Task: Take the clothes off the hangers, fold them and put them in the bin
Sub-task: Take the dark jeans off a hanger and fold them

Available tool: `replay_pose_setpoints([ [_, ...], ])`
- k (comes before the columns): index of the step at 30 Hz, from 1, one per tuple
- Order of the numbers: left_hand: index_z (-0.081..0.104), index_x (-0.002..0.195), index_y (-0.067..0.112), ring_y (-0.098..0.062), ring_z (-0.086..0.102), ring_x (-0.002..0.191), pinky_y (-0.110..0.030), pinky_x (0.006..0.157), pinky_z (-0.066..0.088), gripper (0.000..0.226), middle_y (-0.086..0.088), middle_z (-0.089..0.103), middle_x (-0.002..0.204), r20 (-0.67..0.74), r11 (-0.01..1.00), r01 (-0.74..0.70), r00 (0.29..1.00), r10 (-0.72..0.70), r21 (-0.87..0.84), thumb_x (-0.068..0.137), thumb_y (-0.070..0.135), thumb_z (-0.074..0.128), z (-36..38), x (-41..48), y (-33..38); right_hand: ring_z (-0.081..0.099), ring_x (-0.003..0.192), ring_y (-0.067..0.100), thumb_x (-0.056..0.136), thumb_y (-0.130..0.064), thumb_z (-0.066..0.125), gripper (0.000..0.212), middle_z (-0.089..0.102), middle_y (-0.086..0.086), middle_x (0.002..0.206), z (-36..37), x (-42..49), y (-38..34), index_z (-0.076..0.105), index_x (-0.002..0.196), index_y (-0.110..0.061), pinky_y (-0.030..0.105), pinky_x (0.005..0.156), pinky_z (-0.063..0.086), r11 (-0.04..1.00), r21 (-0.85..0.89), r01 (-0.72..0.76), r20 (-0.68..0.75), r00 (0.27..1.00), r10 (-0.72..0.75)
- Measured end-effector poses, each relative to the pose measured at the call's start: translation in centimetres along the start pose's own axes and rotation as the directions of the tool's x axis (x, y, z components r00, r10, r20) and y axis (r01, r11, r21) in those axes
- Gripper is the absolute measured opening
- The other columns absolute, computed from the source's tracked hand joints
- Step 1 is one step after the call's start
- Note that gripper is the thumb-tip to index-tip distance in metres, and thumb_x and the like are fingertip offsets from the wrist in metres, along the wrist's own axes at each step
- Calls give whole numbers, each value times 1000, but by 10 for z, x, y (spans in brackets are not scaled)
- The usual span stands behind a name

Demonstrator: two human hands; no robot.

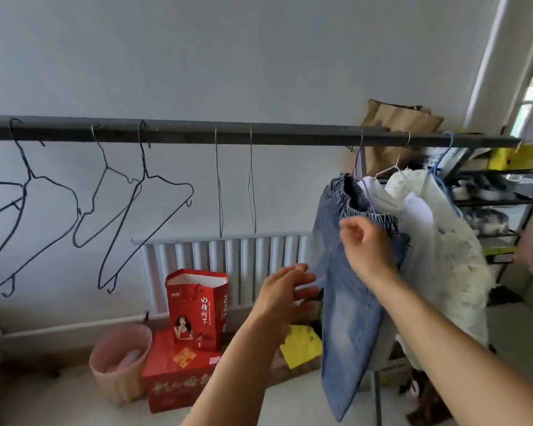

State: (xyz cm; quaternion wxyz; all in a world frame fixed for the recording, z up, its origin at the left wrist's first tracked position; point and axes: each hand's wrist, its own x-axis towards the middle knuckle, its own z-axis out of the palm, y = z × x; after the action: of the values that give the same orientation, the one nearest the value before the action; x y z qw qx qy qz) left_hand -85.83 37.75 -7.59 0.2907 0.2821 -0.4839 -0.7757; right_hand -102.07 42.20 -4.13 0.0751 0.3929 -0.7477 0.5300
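Jeans (348,318) hung from the rail (259,136). My left hand (285,290) was spread open beside them. I couldn't tell whether my right hand (365,244) gripped the waistband.

Faded denim jeans (348,318); thin wire hangers (136,210); glossy red paper bag (197,305).

You are holding both bare forearms raised in front of you. Your left hand (285,290) is hovering lower, fingers straight and slightly spread, palm turned to the right. Your right hand (366,244) is sitting higher, its back facing you, fingers curled; whether they are pinching anything is unclear.
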Motion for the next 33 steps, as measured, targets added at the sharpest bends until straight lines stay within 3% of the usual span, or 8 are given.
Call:
replay_pose_setpoints([
  [2, 60, 120, 8, -23, 64, 88, -35, 80, 54, 24, -13, 66, 111, 6, 999, -18, 1000, 18, 38, 101, 18, 50, 9, 7, 7, 53, 112, 36, 92, -12, 50, 27, 61, 15, 119, -14, 39, -1, 62, 117, -11, 46, 91, 46, 950, -305, 60, -127, 987, -103],
  [6, 63, 114, 12, -22, 66, 88, -35, 78, 53, 19, -8, 71, 101, -9, 995, -51, 999, 52, 85, 100, 19, 52, 14, 19, 17, 51, 120, 39, 96, -15, 45, 42, 54, 20, 131, -20, 81, 4, 38, 136, -6, 44, 90, 41, 813, -578, -74, 74, 987, 142],
  [9, 63, 114, 15, -22, 68, 91, -37, 83, 55, 19, -8, 72, 104, -7, 986, -86, 996, 87, 141, 101, 22, 51, 7, 21, 25, 56, 112, 39, 96, -13, 43, 41, 58, 20, 124, -10, 89, 11, 38, 136, -8, 38, 77, 39, 842, -532, -93, 122, 975, 185],
  [14, 62, 116, 15, -26, 68, 99, -39, 89, 55, 21, -11, 72, 110, -13, 972, -128, 991, 133, 195, 102, 24, 50, -3, 25, 30, 55, 114, 40, 100, -17, 39, 35, 56, 21, 127, -15, 93, 7, 42, 134, -8, 40, 81, 40, 875, -478, -76, 49, 992, 113],
  [22, 62, 116, 17, -24, 69, 99, -34, 84, 56, 21, -7, 72, 107, 8, 937, -220, 974, 227, 271, 101, 26, 50, -3, 32, 38, 48, 80, 29, 95, -14, 39, 6, 52, 2, 83, -32, 108, 6, 44, 93, -15, 36, 69, 34, 901, -435, -4, 47, 999, 27],
  [25, 62, 117, 18, -19, 68, 99, -33, 85, 55, 21, -4, 71, 107, 13, 912, -261, 963, 271, 316, 101, 24, 49, -2, 33, 41, 50, 70, 30, 98, -18, 38, 20, 51, 2, 72, -38, 93, 15, 39, 77, -16, 38, 61, 35, 912, -396, 108, 131, 990, -61],
  [28, 59, 124, 22, -14, 60, 113, -34, 96, 50, 25, 2, 65, 121, 46, 819, -332, 934, 353, 467, 101, 23, 50, -1, 40, 40, 55, 68, 26, 101, -28, 40, 26, 55, -2, 69, -46, 69, 27, 42, 76, -20, 35, 60, 40, 905, -350, 242, 272, 951, -149],
  [33, 25, 149, 36, -6, 26, 136, -32, 113, 21, 57, 9, 28, 152, 177, 533, -437, 866, 468, 725, 99, 40, 50, 4, 63, 35, 47, 52, 5, 100, -33, 45, 24, 51, -11, 56, -56, 36, 49, 44, 77, -30, 30, 55, 38, 811, -332, 483, 436, 840, -322],
])
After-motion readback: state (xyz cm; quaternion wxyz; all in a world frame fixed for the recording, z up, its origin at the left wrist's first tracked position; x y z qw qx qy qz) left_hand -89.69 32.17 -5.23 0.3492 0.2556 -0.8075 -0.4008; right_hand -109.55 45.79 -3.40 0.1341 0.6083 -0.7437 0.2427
